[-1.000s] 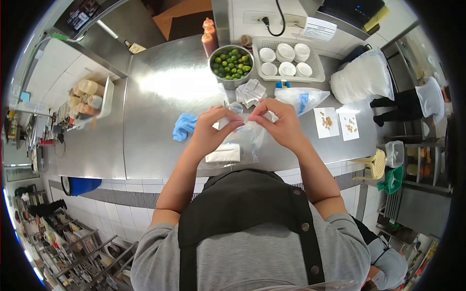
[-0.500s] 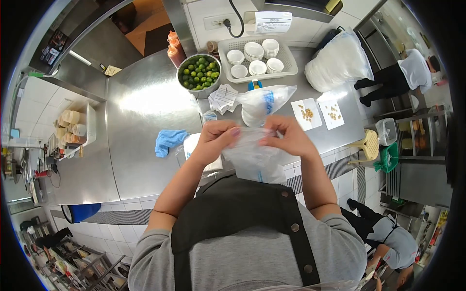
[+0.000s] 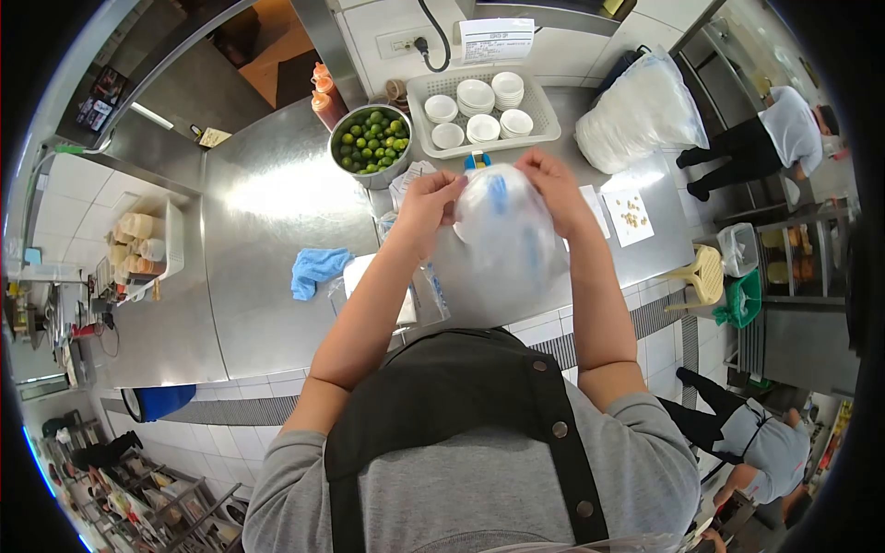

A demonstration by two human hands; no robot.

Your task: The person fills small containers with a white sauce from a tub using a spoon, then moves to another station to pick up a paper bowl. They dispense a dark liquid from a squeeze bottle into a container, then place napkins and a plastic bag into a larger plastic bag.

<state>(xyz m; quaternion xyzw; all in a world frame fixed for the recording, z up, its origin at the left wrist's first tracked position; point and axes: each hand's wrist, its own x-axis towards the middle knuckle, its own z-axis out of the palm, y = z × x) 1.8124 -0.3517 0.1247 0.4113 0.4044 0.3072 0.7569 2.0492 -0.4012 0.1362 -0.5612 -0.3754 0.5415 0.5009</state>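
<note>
My left hand [image 3: 431, 205] and my right hand [image 3: 556, 192] are raised over the steel table, fingers pinched on the two sides of a clear plastic bag [image 3: 512, 241]. Blue print shows on the bag, which is puffed out, smeared by motion and trails toward my apron. Its far end covers the spot behind it on the table. Just beyond my fingers, a small blue object [image 3: 477, 161] peeks out. Slips of white paper [image 3: 412, 175] lie close to my left hand. To the right of my right forearm is a white sheet [image 3: 634, 232] with small yellowish pieces on it.
A pot of limes [image 3: 372, 140] and a white basket [image 3: 553, 124] of stacked white bowls stand at the back. A blue cloth [image 3: 318, 272] lies left. At right sit a big plastic sack [image 3: 641, 115] and a yellow stool [image 3: 701, 274]. Two people [image 3: 795, 129] stand right.
Both hands have moved forward, away from my apron, and farther apart. The bag, earlier hanging flatter between my fingers, is now spread and puffed out. The lower-right person has shifted.
</note>
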